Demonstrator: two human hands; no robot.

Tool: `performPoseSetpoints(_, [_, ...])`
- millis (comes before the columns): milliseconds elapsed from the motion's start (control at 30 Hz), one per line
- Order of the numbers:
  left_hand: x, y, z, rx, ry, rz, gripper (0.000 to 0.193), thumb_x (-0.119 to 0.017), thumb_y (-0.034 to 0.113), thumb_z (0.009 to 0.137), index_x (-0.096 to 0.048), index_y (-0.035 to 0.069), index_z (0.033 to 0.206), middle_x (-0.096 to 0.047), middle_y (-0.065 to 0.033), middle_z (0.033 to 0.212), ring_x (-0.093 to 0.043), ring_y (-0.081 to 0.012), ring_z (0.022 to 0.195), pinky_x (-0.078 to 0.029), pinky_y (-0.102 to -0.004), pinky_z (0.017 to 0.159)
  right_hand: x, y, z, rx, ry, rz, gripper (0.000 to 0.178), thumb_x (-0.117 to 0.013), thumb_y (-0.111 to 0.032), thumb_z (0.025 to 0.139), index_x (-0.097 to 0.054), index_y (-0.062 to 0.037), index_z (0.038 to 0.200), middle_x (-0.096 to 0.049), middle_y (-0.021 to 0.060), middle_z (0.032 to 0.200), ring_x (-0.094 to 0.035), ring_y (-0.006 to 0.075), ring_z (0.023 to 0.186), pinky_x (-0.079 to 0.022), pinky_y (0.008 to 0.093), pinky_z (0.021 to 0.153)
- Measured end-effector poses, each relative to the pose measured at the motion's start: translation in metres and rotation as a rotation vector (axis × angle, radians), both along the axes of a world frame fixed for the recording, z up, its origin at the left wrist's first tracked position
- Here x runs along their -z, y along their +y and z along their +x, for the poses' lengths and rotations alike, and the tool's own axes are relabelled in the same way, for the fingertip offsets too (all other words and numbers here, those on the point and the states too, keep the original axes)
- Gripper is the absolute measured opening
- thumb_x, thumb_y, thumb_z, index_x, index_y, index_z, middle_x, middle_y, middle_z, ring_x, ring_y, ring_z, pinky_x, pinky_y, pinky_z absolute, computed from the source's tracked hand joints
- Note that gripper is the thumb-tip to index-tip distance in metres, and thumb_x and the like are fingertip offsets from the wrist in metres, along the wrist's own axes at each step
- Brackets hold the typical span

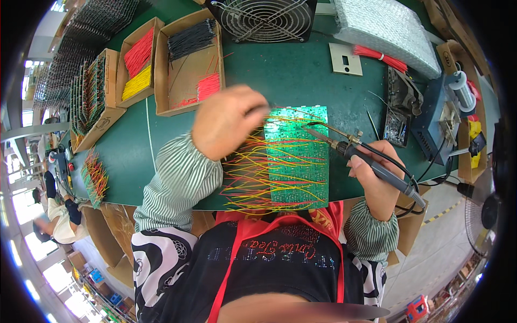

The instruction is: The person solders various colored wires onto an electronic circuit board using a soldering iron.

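A green circuit board panel (298, 177) lies on the green work mat, with many red and yellow wires (245, 172) sticking out past its left side. My right hand (377, 169) grips a soldering iron (383, 176) with a thin curved tube along it; the tip points at the upper part of the panel. At the panel's upper left corner is my left hand (229, 121), its fingers curled and blurred. Whether a wire is pinched in them I cannot make out.
Cardboard trays hold red and yellow wires (139, 51) and black wires (191, 39). Another wired board (94, 177) lies far left. A fan (266, 20) stands at the back. On the right are a solder spool (460, 86), a soldering station (431, 118) and a bubble-wrapped bundle (385, 29).
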State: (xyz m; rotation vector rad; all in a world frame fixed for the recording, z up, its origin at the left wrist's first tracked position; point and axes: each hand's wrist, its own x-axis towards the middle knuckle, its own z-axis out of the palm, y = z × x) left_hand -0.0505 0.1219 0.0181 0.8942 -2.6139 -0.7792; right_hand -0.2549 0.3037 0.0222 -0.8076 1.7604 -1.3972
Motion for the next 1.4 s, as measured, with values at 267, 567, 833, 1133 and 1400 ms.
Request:
performPoseSetpoints(267, [0.003,0.021,-0.025,0.097,0.017,-0.087,0.014,-0.064,0.016,0.078,-0.062,0.003,0.082,-0.058,-0.0099,0.076,-0.058,-0.0282,0.069,-0.046,-0.0362,0.06,-0.002,0.003,-0.003,0.016,-0.014,0.001,0.015,-0.067,-0.004,0.074,-0.058,0.0017,0.085,-0.06,0.0024,0.068,-0.054,0.0054,0.06,-0.044,0.0191,0.055])
performPoseSetpoints(567, [0.019,0.018,-0.035,0.126,-0.015,-0.001,0.018,-0.063,0.018,0.078,-0.062,0.002,0.084,-0.059,-0.0102,0.077,-0.058,-0.0288,0.069,-0.046,-0.0369,0.06,0.005,0.002,-0.004,0.007,-0.039,-0.003,0.016,-0.067,-0.004,0.073,-0.058,0.0014,0.085,-0.06,0.0023,0.069,-0.054,0.0056,0.062,-0.043,0.0188,0.056])
performPoseSetpoints(833, [0.019,0.018,-0.035,0.128,-0.023,0.007,0.018,-0.064,0.019,0.077,-0.062,0.002,0.083,-0.058,-0.0102,0.076,-0.058,-0.0285,0.068,-0.046,-0.0367,0.06,0.011,0.002,-0.007,-0.021,0.045,0.001,0.017,-0.069,-0.005,0.072,-0.059,0.0013,0.084,-0.06,0.0023,0.07,-0.054,0.005,0.064,-0.043,0.0185,0.056])
performPoseSetpoints(1133, [0.017,0.018,-0.034,0.122,-0.041,-0.004,0.018,-0.063,0.019,0.077,-0.062,0.002,0.084,-0.058,-0.01,0.075,-0.058,-0.0283,0.068,-0.045,-0.0369,0.059,-0.002,0.007,-0.01,0.025,0.021,-0.005,0.016,-0.067,-0.004,0.073,-0.058,0.0024,0.085,-0.06,0.0031,0.068,-0.055,0.0058,0.06,-0.043,0.0184,0.055])
performPoseSetpoints(1400, [-0.011,-0.004,-0.017,-0.09,0.016,-0.254,0.014,-0.058,0.016,0.081,-0.062,0.004,0.087,-0.061,-0.0111,0.079,-0.06,-0.0298,0.073,-0.047,-0.0376,0.064,0.0,0.013,-0.014,0.027,0.03,-0.012,0.015,-0.066,-0.004,0.074,-0.058,0.0026,0.086,-0.061,0.0044,0.069,-0.056,0.0068,0.061,-0.043,0.019,0.055])
